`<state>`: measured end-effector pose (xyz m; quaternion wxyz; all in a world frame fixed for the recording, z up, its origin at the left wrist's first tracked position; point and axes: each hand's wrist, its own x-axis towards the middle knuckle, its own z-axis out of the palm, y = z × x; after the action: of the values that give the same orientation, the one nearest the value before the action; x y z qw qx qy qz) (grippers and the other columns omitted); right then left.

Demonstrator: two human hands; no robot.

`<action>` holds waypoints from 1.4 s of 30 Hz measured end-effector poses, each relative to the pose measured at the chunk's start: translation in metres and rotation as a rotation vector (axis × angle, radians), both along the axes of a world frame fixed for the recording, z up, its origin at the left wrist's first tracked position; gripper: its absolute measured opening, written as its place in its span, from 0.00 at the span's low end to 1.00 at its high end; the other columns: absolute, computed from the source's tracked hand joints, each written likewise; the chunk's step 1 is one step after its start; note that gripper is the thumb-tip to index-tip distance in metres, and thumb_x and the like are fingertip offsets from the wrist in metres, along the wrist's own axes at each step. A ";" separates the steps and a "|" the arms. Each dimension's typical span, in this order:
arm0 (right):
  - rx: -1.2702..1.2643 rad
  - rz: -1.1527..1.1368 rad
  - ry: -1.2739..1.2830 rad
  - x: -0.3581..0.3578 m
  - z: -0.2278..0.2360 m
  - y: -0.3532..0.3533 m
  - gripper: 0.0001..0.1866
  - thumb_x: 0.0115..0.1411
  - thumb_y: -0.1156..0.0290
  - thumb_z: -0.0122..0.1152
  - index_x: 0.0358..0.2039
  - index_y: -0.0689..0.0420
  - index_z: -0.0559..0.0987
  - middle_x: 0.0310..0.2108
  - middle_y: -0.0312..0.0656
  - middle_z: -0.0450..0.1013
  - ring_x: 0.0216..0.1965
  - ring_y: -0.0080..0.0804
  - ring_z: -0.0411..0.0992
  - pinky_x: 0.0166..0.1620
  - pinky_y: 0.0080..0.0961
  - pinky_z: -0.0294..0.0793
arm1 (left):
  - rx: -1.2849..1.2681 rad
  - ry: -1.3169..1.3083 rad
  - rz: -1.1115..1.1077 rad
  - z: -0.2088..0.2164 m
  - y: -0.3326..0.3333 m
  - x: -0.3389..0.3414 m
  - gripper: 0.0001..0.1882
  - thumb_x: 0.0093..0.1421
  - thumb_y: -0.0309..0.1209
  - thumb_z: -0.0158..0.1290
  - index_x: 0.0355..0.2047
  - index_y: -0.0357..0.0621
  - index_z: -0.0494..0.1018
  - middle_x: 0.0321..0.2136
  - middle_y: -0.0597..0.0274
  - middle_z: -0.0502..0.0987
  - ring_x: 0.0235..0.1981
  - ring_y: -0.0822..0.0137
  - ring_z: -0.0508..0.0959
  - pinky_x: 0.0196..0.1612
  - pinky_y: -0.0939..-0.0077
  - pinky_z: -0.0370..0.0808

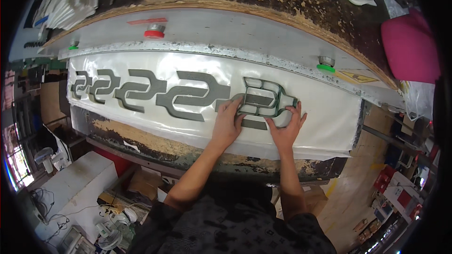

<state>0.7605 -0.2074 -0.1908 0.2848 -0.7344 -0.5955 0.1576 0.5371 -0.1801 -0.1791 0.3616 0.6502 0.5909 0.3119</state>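
Grey forked pieces (157, 87): four in a row on the white sheet (325, 129).
Left hand (228, 122): grasping the green frame at its lower left corner.
Green frame (281, 95): forked outline between the hands, partly over a fifth grey piece.
Right hand (288, 130): grasping the frame's narrow right end, thumb and fingers spread around it.

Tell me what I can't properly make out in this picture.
All in the head view:
- Grey shape under the green frame: partly hidden by that frame and the left hand.
- Pale marks on the neighbouring grey shape: too small to read.
- White stack: cut off by the upper edge.
- Person's torso: cut off by the lower edge.
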 end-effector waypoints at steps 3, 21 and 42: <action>0.025 -0.005 0.047 0.000 0.014 0.002 0.45 0.44 0.59 0.87 0.58 0.55 0.69 0.65 0.57 0.68 0.72 0.58 0.60 0.74 0.64 0.46 | 0.117 -0.106 0.067 0.026 -0.010 -0.009 0.37 0.57 0.24 0.68 0.66 0.41 0.69 0.52 0.44 0.78 0.56 0.45 0.76 0.59 0.58 0.75; 0.086 0.156 0.290 -0.004 0.200 0.038 0.18 0.60 0.59 0.77 0.26 0.63 0.87 0.20 0.39 0.81 0.24 0.24 0.79 0.33 0.23 0.75 | 0.085 0.267 -0.338 0.073 -0.181 -0.068 0.24 0.53 0.43 0.72 0.45 0.40 0.84 0.36 0.52 0.75 0.41 0.48 0.76 0.49 0.54 0.75; -0.008 0.244 0.124 0.000 0.126 -0.162 0.17 0.55 0.57 0.79 0.37 0.54 0.85 0.38 0.43 0.82 0.45 0.46 0.78 0.55 0.41 0.69 | 0.246 0.241 -0.222 0.111 -0.158 -0.049 0.23 0.51 0.41 0.73 0.44 0.43 0.83 0.36 0.54 0.75 0.42 0.47 0.75 0.49 0.55 0.73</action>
<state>0.7608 -0.3696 -0.0650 0.2971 -0.6466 -0.6609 0.2384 0.4880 -0.3381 -0.0685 0.2384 0.7833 0.5118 0.2600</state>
